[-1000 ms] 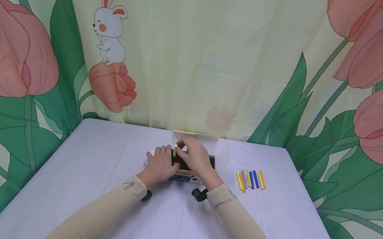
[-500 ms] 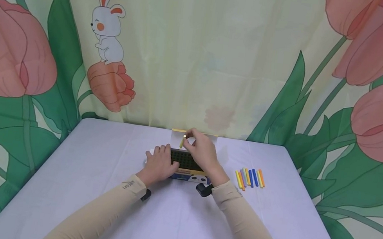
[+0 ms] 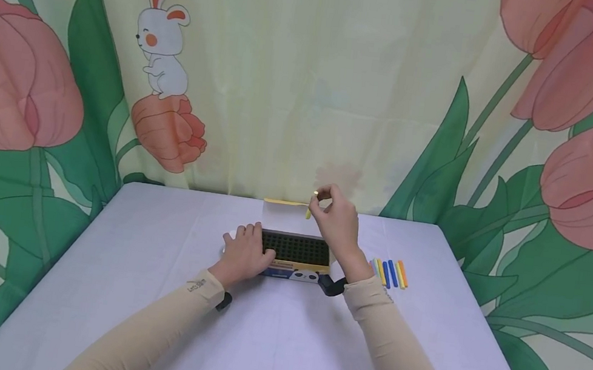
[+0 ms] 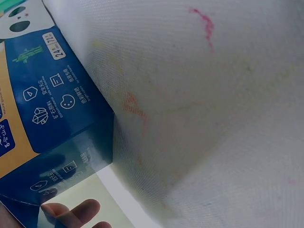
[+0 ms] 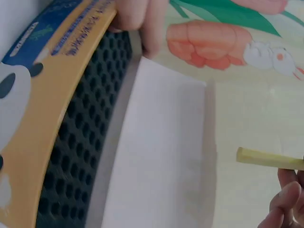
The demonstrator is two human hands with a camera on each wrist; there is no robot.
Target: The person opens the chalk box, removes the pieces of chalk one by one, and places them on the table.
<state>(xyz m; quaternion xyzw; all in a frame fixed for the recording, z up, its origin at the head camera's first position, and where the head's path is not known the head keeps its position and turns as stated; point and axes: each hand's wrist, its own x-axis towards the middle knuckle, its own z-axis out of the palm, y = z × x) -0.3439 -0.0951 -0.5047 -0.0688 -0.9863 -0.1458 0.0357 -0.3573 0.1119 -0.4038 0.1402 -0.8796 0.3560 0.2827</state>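
A blue and yellow box (image 3: 295,257) with a black honeycomb insert (image 5: 80,142) lies on the table, its white lid (image 3: 284,215) open towards the back. My left hand (image 3: 249,237) grips the box's left end, fingers over its rim (image 5: 142,19). My right hand (image 3: 321,201) is raised above the box's back right corner and pinches a yellow stick (image 3: 308,212), which shows as a pale bar (image 5: 268,158) above my fingertips (image 5: 285,199). In the left wrist view the box's blue side (image 4: 52,118) fills the left, with fingers (image 4: 71,211) below it.
Several coloured sticks (image 3: 389,273), yellow, blue and orange, lie in a row on the white tablecloth (image 3: 278,342) right of the box. A curtain printed with tulips and a rabbit (image 3: 162,35) hangs behind the table. Faint colour marks stain the cloth (image 4: 204,28).
My right hand has lifted the yellow stick out of the box and carried it up and to the right. The left hand has stayed on the box.
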